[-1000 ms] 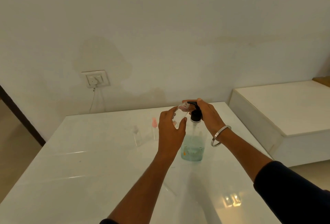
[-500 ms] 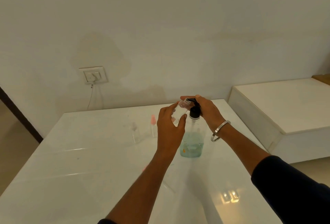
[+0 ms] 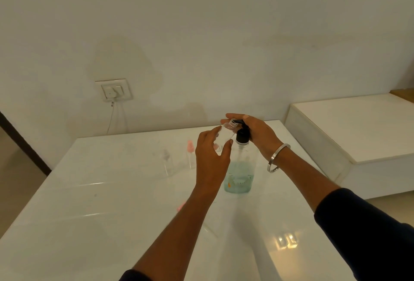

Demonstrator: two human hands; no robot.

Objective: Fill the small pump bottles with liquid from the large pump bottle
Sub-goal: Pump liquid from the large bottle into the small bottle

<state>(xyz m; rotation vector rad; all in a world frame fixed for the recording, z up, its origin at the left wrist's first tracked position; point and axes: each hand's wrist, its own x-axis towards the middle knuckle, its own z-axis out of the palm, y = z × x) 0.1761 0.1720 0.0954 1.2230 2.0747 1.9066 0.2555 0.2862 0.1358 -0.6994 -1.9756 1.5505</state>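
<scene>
hidden: small clear bottle (image 3: 220,137) mostly behind left hand (image 3: 211,159) — only neck shows | left: curled round it at the spout | right hand (image 3: 257,131): fingers flat atop black pump of large bottle (image 3: 240,168) — upright on table (image 3: 112,202)

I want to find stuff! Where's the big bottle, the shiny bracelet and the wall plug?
big bottle (image 3: 239,177), head view, its lower body with liquid.
shiny bracelet (image 3: 278,158), head view, its band.
wall plug (image 3: 113,89), head view, its plate.
</scene>
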